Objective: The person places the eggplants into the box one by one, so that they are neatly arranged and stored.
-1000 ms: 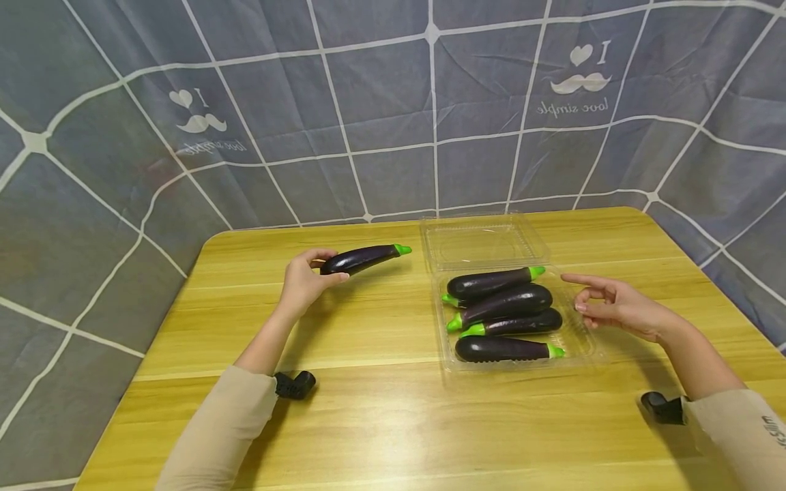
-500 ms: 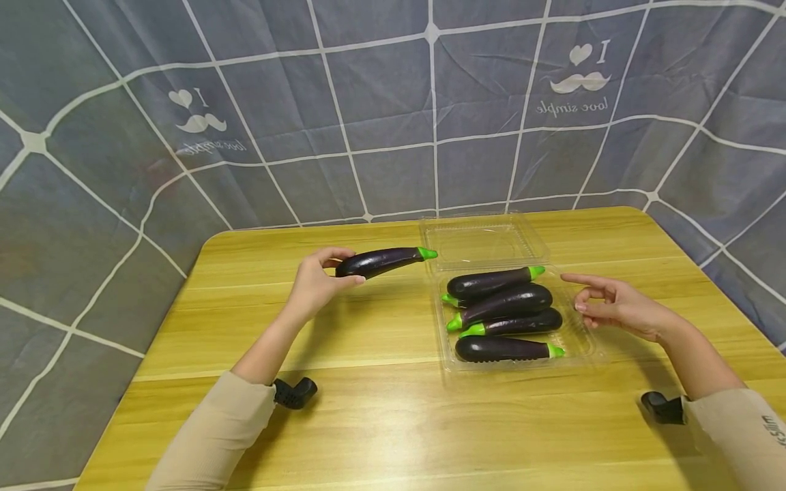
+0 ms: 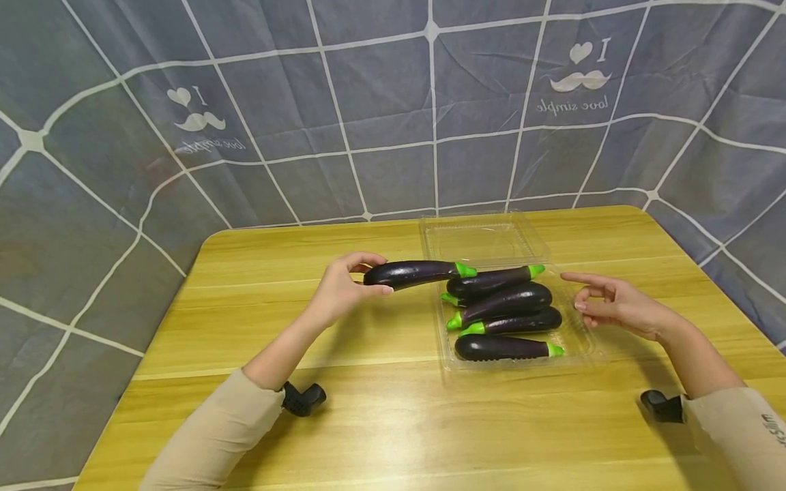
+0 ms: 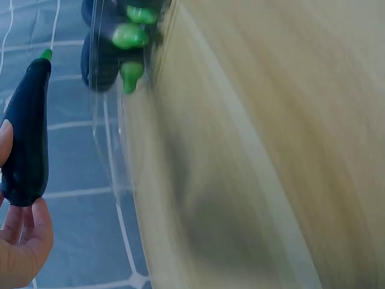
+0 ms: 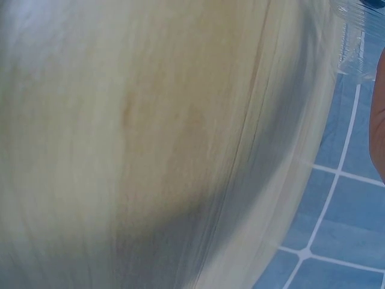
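A glossy dark purple eggplant (image 3: 411, 273) with a green stem is held by its rounded end between the thumb and fingers of my left hand (image 3: 340, 286). Its stem end overlaps the rearmost eggplant of the container in the head view. In the left wrist view the held eggplant (image 4: 27, 132) points up beside the container. Several more eggplants (image 3: 503, 303) lie across the clear plastic container (image 3: 580, 348). My right hand (image 3: 626, 307) stays at the container's right rim, index finger extended and the other fingers loosely bent. Only a sliver of the right hand (image 5: 378, 120) shows in the right wrist view.
The container's clear lid (image 3: 479, 242) lies folded back behind it on the wooden table (image 3: 381, 423). A grey curtain (image 3: 393, 116) with white grid lines surrounds the table at the back and sides. Black wrist cameras (image 3: 303, 399) sit at both sleeve cuffs.
My left hand has carried the eggplant rightward and a little toward me, bringing its stem over the container's back left part. The right hand has not moved.
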Motion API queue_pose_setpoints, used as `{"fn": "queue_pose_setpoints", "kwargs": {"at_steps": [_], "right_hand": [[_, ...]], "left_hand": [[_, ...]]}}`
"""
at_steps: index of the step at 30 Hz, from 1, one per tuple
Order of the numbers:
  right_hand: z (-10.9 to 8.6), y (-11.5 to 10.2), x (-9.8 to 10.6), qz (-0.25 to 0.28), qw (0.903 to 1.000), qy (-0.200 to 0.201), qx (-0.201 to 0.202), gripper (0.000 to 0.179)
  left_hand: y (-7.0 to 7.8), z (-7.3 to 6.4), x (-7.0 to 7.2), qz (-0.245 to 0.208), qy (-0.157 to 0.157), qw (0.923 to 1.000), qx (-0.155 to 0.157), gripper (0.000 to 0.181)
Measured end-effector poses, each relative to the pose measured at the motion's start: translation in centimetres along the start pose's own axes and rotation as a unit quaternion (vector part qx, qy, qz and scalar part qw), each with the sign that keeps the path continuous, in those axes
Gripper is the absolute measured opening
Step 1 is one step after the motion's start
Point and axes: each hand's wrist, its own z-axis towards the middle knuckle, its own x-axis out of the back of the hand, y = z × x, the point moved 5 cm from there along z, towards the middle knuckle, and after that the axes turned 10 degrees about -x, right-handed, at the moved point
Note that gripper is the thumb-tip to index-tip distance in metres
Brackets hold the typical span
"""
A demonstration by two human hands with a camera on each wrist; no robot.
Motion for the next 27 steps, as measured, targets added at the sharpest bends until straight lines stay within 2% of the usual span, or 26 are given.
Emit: {"fn": "queue_pose_setpoints", "kwargs": {"at_steps": [3,9,20,27], "right_hand": [[0.1,0.0,0.1,-0.002,1.0000,0.003,-0.004,0.053],[0.1,-0.1,0.1,0.000,1.0000,0.000,-0.003,0.054],[0.0,-0.1,0.1,0.004,1.0000,0.004,-0.006,0.053],[0.0,-0.1,0.1,0.003,0.9999,0.007,-0.012,0.052]], "left_hand": [[0.5,-0.1,-0.9,-0.008,-0.016,0.9998,-0.003,0.045],[1.6,0.1,-2.4,-0.013,-0.035,0.9989,-0.030,0.043],[2.1,-0.2,-5.1,-0.021,-0.075,0.9957,-0.050,0.040],[2.7,-0.2,-6.4,-0.012,-0.085,0.9941,-0.066,0.041]]}}
